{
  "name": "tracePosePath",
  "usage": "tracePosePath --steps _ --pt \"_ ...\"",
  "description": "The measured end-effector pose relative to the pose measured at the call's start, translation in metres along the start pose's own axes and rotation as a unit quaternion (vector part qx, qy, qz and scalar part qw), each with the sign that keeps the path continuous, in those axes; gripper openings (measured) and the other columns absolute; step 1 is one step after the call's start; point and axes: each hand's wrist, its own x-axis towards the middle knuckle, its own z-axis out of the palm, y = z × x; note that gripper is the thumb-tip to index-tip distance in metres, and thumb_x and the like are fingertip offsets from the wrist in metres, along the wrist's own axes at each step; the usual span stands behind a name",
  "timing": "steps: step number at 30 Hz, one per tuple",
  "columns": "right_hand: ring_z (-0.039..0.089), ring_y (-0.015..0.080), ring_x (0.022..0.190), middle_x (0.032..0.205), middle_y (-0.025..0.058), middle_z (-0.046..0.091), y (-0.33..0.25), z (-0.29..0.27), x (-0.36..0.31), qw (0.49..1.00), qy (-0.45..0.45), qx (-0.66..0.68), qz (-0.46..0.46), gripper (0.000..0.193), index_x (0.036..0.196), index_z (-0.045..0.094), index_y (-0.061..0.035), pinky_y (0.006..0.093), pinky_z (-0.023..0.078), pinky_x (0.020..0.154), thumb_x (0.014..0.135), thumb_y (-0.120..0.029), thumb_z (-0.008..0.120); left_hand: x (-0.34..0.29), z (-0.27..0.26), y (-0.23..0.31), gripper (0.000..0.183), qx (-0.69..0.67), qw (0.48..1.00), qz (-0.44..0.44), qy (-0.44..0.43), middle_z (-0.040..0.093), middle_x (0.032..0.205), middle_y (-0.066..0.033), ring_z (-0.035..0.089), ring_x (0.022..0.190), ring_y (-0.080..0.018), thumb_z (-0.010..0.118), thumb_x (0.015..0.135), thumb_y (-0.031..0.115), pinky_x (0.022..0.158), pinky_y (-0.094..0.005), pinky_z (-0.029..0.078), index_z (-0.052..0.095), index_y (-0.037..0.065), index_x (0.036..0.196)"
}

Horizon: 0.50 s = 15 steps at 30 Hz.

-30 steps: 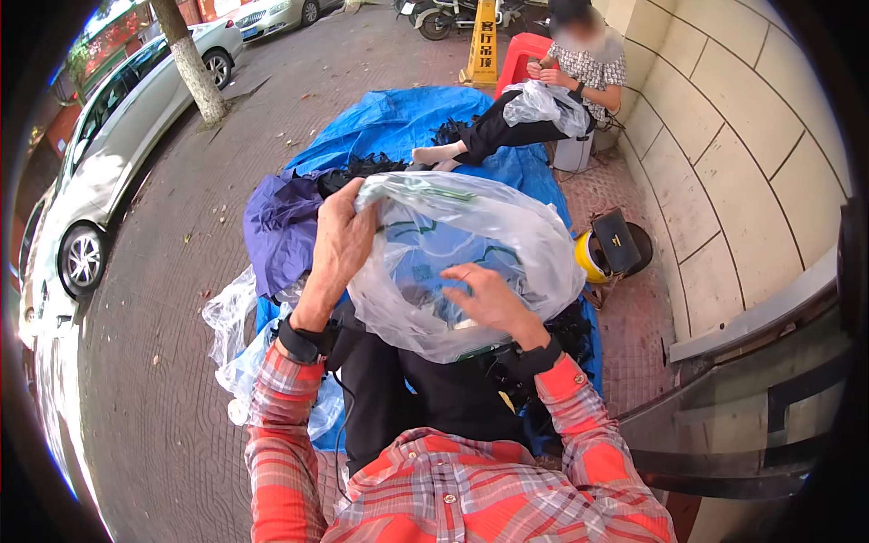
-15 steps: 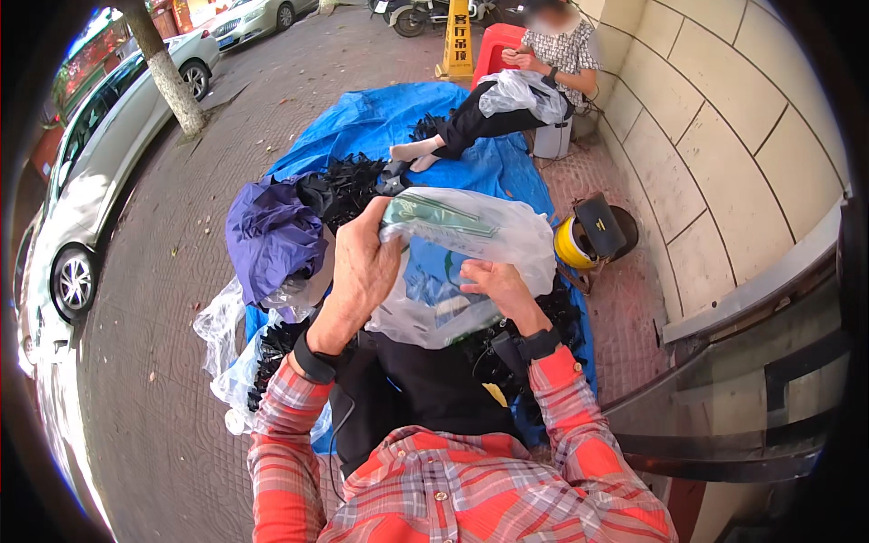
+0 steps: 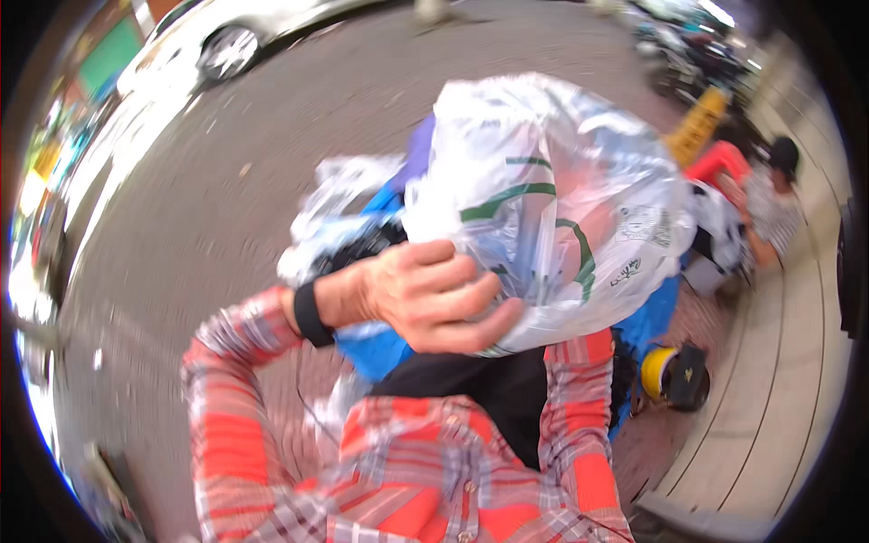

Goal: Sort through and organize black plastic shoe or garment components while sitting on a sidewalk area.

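A large translucent white plastic bag [image 3: 502, 136] with green printing is spread and puffed out before my chest. My left hand [image 3: 439, 299] has its fingers curled on the bag's near left edge, with a black band round the wrist. My right hand [image 3: 588, 195] shows only as a blurred pinkish shape through the plastic; whether it is inside the bag or behind it I cannot tell, and its fingers are not clear. My right sleeve [image 3: 579, 389] runs up under the bag. Something bluish shows through the plastic, too smeared to name.
A blue tarp [image 3: 376, 353] lies below, with black strips [image 3: 367, 242], clear plastic bags [image 3: 344, 185] and purple cloth [image 3: 419, 149]. Right stand a yellow container [image 3: 658, 371] and black bag [image 3: 691, 378]. A person [image 3: 769, 213] sits near the wall [image 3: 787, 362]. A car [image 3: 299, 20] stands beyond.
The view has swung round, carrying the surroundings rightward. The bag is raised and spread wider. My right hand has gone from plain sight to behind plastic; my left still grips the bag.
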Motion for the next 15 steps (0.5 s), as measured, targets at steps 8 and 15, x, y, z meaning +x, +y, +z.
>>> tracePosePath --steps 8,15 --pt "0.054 0.0197 0.107 0.122 0.0099 0.054 -0.046 0.205 0.067 0.979 -0.194 0.033 -0.055 0.051 0.126 0.047 0.0028 0.0325 0.046 0.089 0.082 -0.019 0.064 -0.182 -0.174 0.135 0.035 0.059 0.901 -0.216 -0.371 0.052 0.091 0.0002 0.053 0.076 -0.0121 0.061 0.074 0.016 0.06 -0.0249 0.041 0.059 0.022 0.109" --pt "0.054 0.0202 0.107 0.123 0.01 0.053 -0.071 0.267 0.037 0.957 -0.27 0.021 -0.107 0.052 0.126 0.047 0.002 0.0331 0.046 0.09 0.082 -0.019 0.064 -0.26 -0.21 0.242 0.052 0.038 0.796 -0.378 -0.471 0.05 0.103 -0.0014 0.052 0.086 -0.0138 0.055 0.074 0.015 0.07 -0.0271 0.043 0.051 0.025 0.124"
